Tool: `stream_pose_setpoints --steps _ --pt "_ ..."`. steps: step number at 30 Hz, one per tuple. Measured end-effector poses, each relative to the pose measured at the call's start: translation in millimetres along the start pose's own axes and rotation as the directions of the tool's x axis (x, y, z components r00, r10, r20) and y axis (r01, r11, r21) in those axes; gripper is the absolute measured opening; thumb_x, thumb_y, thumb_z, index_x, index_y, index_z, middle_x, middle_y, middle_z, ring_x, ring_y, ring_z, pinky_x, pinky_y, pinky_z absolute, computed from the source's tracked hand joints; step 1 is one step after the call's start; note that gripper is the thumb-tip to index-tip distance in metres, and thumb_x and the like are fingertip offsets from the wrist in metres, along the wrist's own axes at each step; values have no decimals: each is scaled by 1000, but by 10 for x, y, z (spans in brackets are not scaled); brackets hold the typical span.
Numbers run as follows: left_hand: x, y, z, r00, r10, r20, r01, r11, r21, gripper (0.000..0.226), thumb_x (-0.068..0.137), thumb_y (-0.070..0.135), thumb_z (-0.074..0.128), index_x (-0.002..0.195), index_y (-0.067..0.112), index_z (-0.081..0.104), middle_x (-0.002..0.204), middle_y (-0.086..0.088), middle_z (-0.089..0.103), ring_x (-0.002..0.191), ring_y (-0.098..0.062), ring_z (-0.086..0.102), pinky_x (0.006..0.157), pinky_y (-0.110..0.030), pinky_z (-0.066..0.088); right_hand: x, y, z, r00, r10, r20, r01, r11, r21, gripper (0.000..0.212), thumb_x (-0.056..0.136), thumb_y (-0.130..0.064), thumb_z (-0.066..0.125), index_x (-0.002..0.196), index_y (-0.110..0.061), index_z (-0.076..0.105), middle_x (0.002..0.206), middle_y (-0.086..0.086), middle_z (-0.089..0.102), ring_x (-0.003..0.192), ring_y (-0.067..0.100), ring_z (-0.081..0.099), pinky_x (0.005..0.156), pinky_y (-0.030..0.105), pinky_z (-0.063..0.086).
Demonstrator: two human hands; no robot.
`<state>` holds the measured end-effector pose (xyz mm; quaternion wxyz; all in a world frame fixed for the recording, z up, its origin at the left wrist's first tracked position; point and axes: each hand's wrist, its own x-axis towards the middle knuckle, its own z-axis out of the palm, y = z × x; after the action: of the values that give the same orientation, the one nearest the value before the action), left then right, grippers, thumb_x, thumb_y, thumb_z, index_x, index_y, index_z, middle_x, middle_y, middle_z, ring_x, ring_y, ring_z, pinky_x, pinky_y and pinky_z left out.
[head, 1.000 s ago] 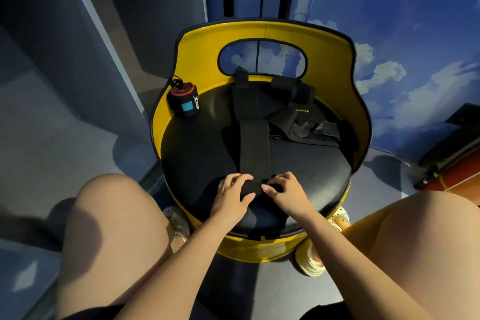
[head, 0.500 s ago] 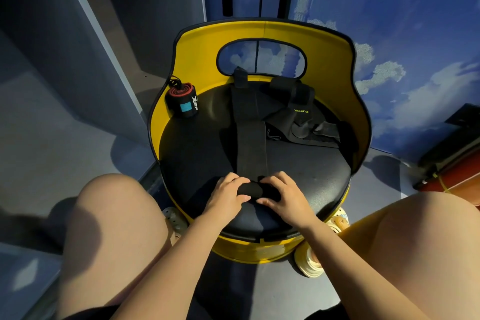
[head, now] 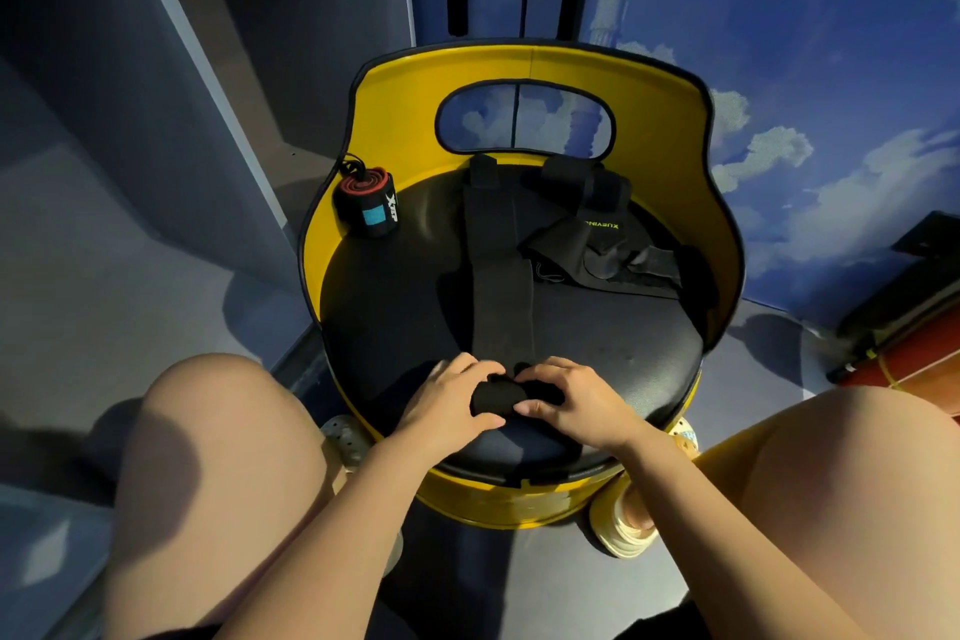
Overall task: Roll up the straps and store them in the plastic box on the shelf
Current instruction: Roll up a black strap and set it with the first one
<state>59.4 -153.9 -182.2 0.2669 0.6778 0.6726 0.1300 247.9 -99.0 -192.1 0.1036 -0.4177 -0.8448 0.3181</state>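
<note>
A long black strap (head: 501,276) lies flat down the middle of the round black seat (head: 395,307) of a yellow chair. Its near end is wound into a small black roll (head: 496,395). My left hand (head: 449,398) and my right hand (head: 576,403) both grip that roll from either side, fingers curled over its top. A finished roll with red edge and blue label (head: 366,200) stands upright at the seat's back left. A loose pile of black straps (head: 602,244) lies at the back right. No plastic box or shelf is in view.
The chair's yellow backrest (head: 670,130) curves around the far side of the seat. My bare knees flank the chair at the left and right. A dark grey wall stands at the left, a blue cloud-painted wall behind, and dark objects on the floor at the far right.
The roll at the strap's near end has grown thicker, and both hands have wrapped more fully around it. The flat stretch of strap in front of my hands looks slightly shorter.
</note>
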Motion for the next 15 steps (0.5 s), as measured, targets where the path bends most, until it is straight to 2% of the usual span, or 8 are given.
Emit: stream_pose_setpoints --steps 2,5,9,12,15 --pt "-13 25 16 999 22 -40 -22 1000 -10 35 85 32 65 117 32 50 120 10 46 113 -15 42 89 -28 39 19 21 -21 1000 17 23 -17 1000 -4 43 85 -39 64 122 -17 60 114 2 59 108 15 54 86 13 34" --pt "5 23 3 1000 12 -26 -13 999 -52 29 87 30 62 114 27 53 119 9 48 114 -14 42 90 -28 38 33 31 -27 999 32 26 -32 999 20 42 85 -40 64 120 -18 62 109 0 57 108 14 52 87 16 35" --pt "44 5 12 1000 -6 -23 4 997 -73 28 89 31 59 116 25 55 118 8 50 114 -13 41 90 -27 37 19 13 16 999 25 -22 -25 999 24 40 87 -39 61 122 -17 62 109 -2 50 108 13 51 93 23 40" --pt "81 -30 28 999 -29 -28 26 995 -96 30 89 33 58 118 24 56 119 8 52 115 -13 40 91 -26 35 -17 -4 62 997 -9 -82 11 1000 21 44 86 -42 63 124 -21 58 106 -6 49 105 12 50 91 26 43" --pt "124 -69 41 999 -53 5 53 991 -124 33 91 33 56 121 20 56 121 6 51 119 -14 39 95 -26 34 -42 -7 116 990 -31 -139 34 999 20 42 83 -43 65 117 -21 57 106 -6 52 102 13 51 87 28 44"
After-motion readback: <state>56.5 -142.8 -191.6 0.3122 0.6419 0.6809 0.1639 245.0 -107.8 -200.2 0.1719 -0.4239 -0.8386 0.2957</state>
